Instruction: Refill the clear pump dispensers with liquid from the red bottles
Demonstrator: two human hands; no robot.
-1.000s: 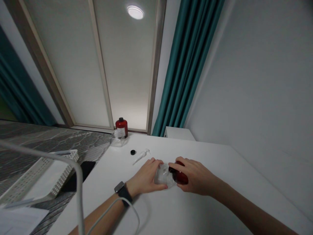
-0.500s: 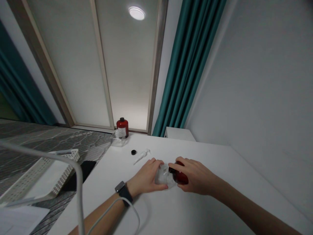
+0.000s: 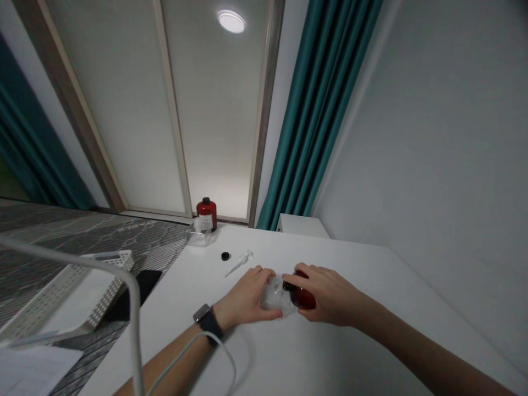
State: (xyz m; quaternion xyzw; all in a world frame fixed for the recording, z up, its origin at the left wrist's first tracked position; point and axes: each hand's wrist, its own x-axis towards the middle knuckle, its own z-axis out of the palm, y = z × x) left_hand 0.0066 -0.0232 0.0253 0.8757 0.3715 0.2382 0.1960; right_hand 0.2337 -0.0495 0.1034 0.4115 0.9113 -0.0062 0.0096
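My left hand [image 3: 256,297], with a dark watch on its wrist, is wrapped around a clear bottle [image 3: 272,296] on the white table [image 3: 330,352]. In my right hand [image 3: 325,294] is a dark red bottle [image 3: 303,298], tipped so that its neck points left over the mouth of the clear bottle. Whether liquid is flowing I cannot make out. Beyond my left hand lie a white pump head [image 3: 239,263] with its tube and a small black cap [image 3: 225,256].
At the table's far left corner stand a larger red bottle [image 3: 207,212] with a white label and a clear box [image 3: 198,236]. A white perforated basket [image 3: 66,297] is at the lower left, past the table edge. A white cable [image 3: 134,319] crosses the near left.
Both hands and the two bottles have shifted very slightly to the left. The red bottle remains tilted against the clear one.
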